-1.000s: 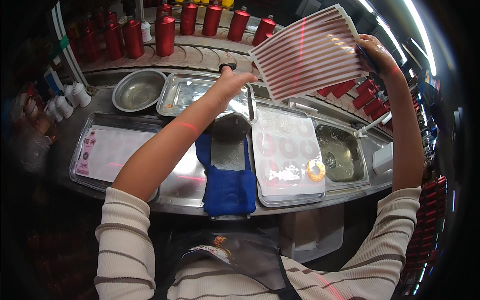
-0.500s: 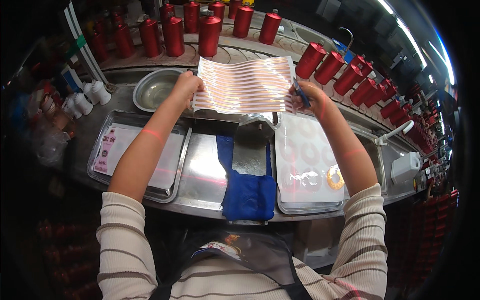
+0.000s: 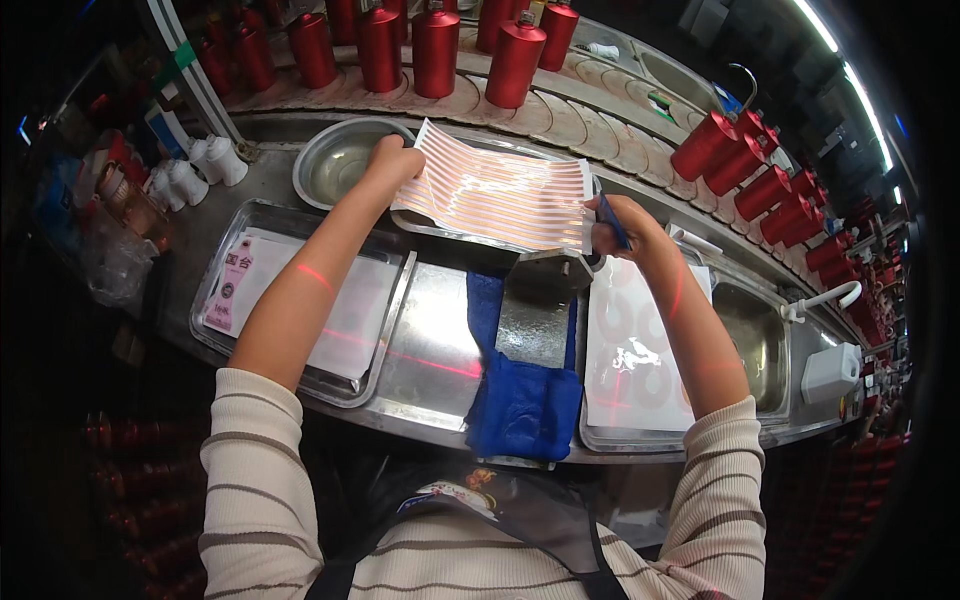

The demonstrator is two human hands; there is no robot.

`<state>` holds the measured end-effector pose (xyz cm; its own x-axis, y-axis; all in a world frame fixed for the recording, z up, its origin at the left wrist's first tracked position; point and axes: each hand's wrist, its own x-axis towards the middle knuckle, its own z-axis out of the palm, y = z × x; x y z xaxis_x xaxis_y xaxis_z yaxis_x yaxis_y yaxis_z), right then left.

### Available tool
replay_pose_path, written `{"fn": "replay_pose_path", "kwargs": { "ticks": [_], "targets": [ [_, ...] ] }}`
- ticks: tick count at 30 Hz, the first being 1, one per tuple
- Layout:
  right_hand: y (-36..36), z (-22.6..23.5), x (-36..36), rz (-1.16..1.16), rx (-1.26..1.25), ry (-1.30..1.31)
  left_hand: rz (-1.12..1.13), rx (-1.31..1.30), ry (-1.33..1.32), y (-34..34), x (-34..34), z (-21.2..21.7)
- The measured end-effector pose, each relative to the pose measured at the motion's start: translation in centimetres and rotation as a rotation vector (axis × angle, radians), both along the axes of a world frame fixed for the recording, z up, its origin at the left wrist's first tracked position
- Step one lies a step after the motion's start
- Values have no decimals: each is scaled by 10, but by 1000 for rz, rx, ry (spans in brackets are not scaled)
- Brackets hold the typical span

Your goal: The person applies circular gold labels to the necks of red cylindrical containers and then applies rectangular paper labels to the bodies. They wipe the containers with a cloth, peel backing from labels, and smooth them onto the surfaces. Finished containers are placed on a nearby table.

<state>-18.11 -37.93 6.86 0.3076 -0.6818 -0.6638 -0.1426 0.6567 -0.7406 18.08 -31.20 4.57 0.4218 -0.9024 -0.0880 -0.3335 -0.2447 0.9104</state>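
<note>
1. The left hand (image 3: pixel 398 158) is closed on the left edge of the striped sheet (image 3: pixel 510 195), fingers curled and thumb pressed together.
2. The right hand (image 3: pixel 625 225) is clamped at the sheet's right edge, a small blue item (image 3: pixel 612 222) also in its grasp; its kind is unclear, and some of its fingertips are hidden.
3. The striped sheet spans the gap between the hands. Its long axis, like its stripes, runs from the left hand across to the right, sloping slightly toward the body on the right side. Both hands touch it, so neither is nearer; the right sits closer to the body.
4. Under the sheet, between the hands, is a metal tray (image 3: pixel 418 225); whether sheet and tray touch cannot be told.
5. Just left of the left hand stands a metal bowl (image 3: pixel 318 150).
6. On the body side of the right hand, partly behind its forearm, lies a white sheet (image 3: pixel 630 340); a blue cloth (image 3: pixel 527 410) lies nearer the body and to that hand's left.
7. Beyond both hands stand red bottles (image 3: pixel 435 55).
</note>
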Motion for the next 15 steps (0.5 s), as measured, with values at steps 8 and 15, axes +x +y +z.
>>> {"fn": "replay_pose_path", "kwargs": {
  "ticks": [8,15],
  "targets": [
    [-3,-20,-11,-16,-237,-92,60,55,108,1,-17,14],
    [9,-4,-5,46,-391,6,137,-34,-285,-1,-5,-5]
  ]
}}
